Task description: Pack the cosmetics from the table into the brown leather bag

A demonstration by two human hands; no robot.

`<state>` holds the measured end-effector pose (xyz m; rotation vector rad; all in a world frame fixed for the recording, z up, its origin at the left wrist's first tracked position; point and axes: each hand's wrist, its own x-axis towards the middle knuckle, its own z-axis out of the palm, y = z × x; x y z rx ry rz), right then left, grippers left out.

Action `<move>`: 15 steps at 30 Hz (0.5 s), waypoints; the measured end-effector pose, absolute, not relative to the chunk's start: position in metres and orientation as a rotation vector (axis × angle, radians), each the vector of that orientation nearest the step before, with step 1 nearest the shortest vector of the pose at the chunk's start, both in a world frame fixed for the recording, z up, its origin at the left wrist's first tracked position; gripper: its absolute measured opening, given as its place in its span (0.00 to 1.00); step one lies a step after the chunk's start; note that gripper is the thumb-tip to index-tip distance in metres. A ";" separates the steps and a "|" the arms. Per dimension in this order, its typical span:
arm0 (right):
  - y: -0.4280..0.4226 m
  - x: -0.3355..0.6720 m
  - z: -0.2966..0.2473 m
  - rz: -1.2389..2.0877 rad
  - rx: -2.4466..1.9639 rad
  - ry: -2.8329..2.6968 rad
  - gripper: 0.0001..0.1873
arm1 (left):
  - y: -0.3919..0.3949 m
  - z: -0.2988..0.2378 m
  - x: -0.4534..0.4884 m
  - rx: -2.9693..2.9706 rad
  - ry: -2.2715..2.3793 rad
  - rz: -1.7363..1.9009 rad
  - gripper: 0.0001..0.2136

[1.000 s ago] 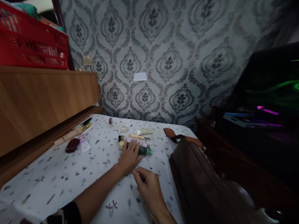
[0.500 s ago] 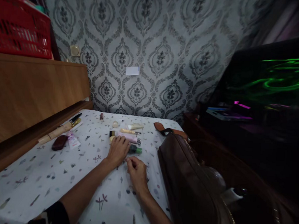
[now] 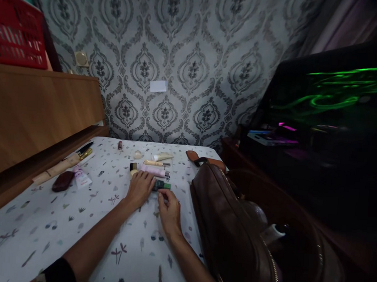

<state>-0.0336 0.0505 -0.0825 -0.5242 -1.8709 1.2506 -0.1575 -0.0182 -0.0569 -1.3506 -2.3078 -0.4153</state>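
My left hand lies on the patterned tablecloth, fingers curled over the near end of a small dark green bottle. My right hand is just in front of that bottle, its fingers pinched together and touching the bottle's side. Just beyond lie a pink tube, a thin cream stick and a pale tube. A small cream-and-black jar sits by my left fingertips.
A brown leather bag stands open at the right of the table. A dark red case, a pink sachet and long brushes lie by the wooden cabinet at left. A dark screen glows at right.
My right hand has moved forward to the green bottle and now touches it. My left hand stays on the bottle. The view has swung rightward, showing more of the bag.
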 end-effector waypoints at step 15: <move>0.052 -0.038 -0.089 1.166 -0.556 -1.917 0.12 | 0.023 -0.022 -0.214 -1.390 -2.460 -0.378 0.13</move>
